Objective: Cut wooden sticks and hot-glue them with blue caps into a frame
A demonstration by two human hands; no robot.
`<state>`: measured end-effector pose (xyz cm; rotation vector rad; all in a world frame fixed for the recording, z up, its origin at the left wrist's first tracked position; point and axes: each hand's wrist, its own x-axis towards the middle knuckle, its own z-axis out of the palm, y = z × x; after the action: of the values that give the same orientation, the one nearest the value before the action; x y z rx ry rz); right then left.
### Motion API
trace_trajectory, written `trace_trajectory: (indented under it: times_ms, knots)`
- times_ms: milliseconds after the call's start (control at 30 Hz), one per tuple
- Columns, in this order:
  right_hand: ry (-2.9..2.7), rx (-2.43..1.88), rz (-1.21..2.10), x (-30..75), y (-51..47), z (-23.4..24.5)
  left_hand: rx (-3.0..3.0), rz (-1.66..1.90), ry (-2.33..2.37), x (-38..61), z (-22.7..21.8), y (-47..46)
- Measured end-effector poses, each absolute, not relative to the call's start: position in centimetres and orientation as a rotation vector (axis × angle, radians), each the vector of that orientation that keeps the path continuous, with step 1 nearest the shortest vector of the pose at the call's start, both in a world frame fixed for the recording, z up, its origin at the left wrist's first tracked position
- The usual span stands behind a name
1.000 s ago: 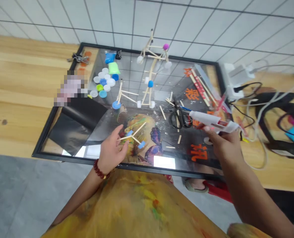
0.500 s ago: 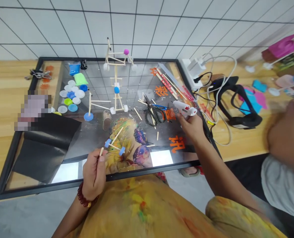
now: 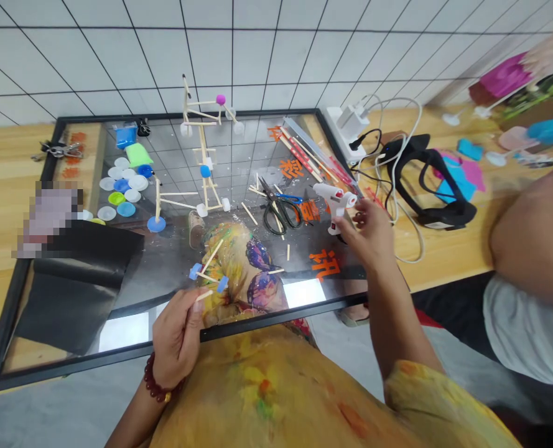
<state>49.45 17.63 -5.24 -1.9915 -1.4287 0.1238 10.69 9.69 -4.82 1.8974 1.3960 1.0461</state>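
Between the thumb and fingers of my left hand [image 3: 176,326], a short wooden stick [image 3: 204,296] is pinched near the front edge of the board. Just beyond it lies a small stick frame [image 3: 208,276] with blue foam ends. My right hand [image 3: 372,233] has its fingers apart beside a white hot glue gun [image 3: 334,195]; the thumb is close to its handle, and whether it touches I cannot tell. Left of the gun are black scissors [image 3: 280,211] among cut sticks. A larger stick structure [image 3: 204,143] with white, blue and pink pieces stands farther back.
Bottle caps [image 3: 127,186] and clay packets [image 3: 137,154] sit at the left, above a black sheet [image 3: 71,298]. Long sticks [image 3: 304,152] lie back right. Cables, a power strip [image 3: 341,137] and a black headset strap [image 3: 437,186] are at right, near another person's arm [image 3: 532,230].
My right hand has loosened from around the glue gun, its fingers now to the right of the handle. The stick in my left hand has tilted to point right. The view has shifted rightward.
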Motion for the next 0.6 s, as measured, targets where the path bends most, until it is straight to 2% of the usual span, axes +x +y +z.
trace_trajectory:
  times_ms: [67,100,133,267,400,467,600]
  knots:
    - [-1.169,-1.838,-0.238,47.2,15.0,-4.4,1.946,1.049,1.35,11.1,-4.2,9.8]
    - [-1.117,-1.713,-0.28,45.5,13.7,-4.1,1.947,1.046,1.346,11.4,-4.0,9.9]
    - [-1.139,-1.603,-0.199,43.5,12.5,-3.7,1.922,1.027,1.359,11.8,-3.8,10.0]
    - [-1.68,-1.326,0.521,35.9,9.9,-2.7,1.703,1.034,1.354,13.3,-3.6,10.5]
    - [-1.579,-1.23,1.048,31.6,10.6,-2.8,1.757,1.049,1.38,14.2,-3.6,10.7]
    - [-1.481,-1.209,1.181,30.8,11.5,-3.1,1.836,1.062,1.352,14.4,-3.5,10.6]
    - [-1.457,-1.134,1.241,30.7,13.8,-3.3,1.968,1.027,1.349,13.8,-3.5,10.7]
